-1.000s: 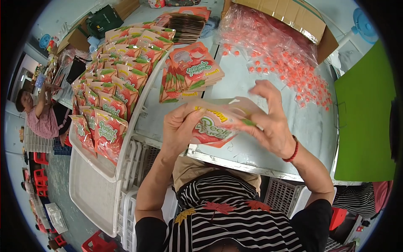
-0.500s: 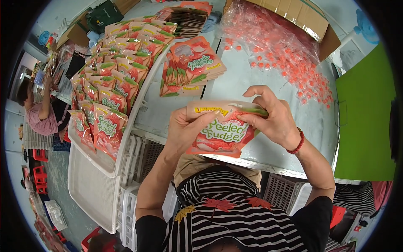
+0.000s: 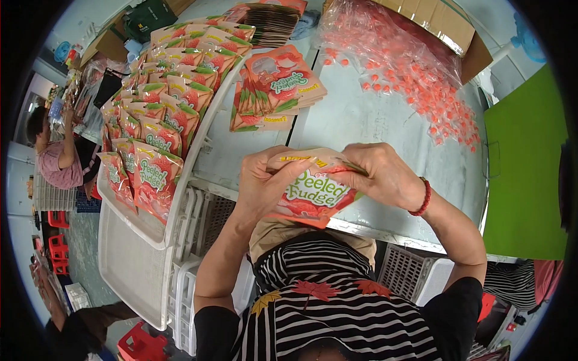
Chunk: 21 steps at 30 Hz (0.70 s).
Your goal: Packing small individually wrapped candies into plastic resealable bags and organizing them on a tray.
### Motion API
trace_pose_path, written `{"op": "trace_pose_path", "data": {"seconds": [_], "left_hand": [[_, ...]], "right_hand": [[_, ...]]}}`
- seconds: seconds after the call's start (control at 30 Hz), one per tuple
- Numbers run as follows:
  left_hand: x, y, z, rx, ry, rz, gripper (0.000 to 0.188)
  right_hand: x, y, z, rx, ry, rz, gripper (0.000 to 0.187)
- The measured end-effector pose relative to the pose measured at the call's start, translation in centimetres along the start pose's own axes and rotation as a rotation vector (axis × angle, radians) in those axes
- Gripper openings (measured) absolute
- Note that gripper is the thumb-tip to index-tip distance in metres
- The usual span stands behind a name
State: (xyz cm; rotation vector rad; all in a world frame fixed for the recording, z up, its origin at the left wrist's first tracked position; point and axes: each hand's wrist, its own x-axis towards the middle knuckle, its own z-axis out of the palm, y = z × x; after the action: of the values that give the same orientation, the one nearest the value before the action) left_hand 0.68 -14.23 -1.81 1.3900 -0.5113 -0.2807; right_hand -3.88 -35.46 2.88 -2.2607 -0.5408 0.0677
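Observation:
Over the near edge of the table I hold a printed pink candy pouch (image 3: 316,191) between both hands. My left hand (image 3: 260,183) grips its upper left side, the thumb lying across the front. At the upper right corner my right hand (image 3: 385,175) is closed on the pouch, thumb in front and fingers bent over the top edge. The pouch's top is bowed and creased between my hands; its inside does not show. Beyond it lies a fanned stack of flat pouches (image 3: 283,84). Farther right are many small red wrapped candies (image 3: 415,96) in clear plastic.
A white tray (image 3: 135,265) at my left bears rows of filled pouches (image 3: 158,174). A dark bundle of pouches (image 3: 274,24) and a cardboard box (image 3: 433,24) stand at the back. A green panel (image 3: 524,174) borders the right. A person in pink (image 3: 60,159) works at far left.
My right hand has moved inward and its raised fingers have come down onto the pouch's top edge, bending the pouch more. At lower left, another person's arm and leg have come into view.

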Motion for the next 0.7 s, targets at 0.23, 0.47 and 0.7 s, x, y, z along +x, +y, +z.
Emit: {"op": "trace_pose_path", "data": {"seconds": [0.23,0.47,0.7], "left_hand": [[0.0,1.0,0.3,0.099,-0.037,-0.107,0.008],[-1.4,2.6,-2.6,0.334,-0.04,0.044,0.018],[-3.8,3.2,-6.3,0.127,0.032,-0.105,0.016]], "right_hand": [[0.9,-1.2,0.1,-0.183,0.02,-0.063,0.018],[0.8,-3.5,0.4,-0.234,-0.03,-0.038,0.013],[2.2,-6.0,2.0,-0.284,-0.055,-0.085,0.011]]}}
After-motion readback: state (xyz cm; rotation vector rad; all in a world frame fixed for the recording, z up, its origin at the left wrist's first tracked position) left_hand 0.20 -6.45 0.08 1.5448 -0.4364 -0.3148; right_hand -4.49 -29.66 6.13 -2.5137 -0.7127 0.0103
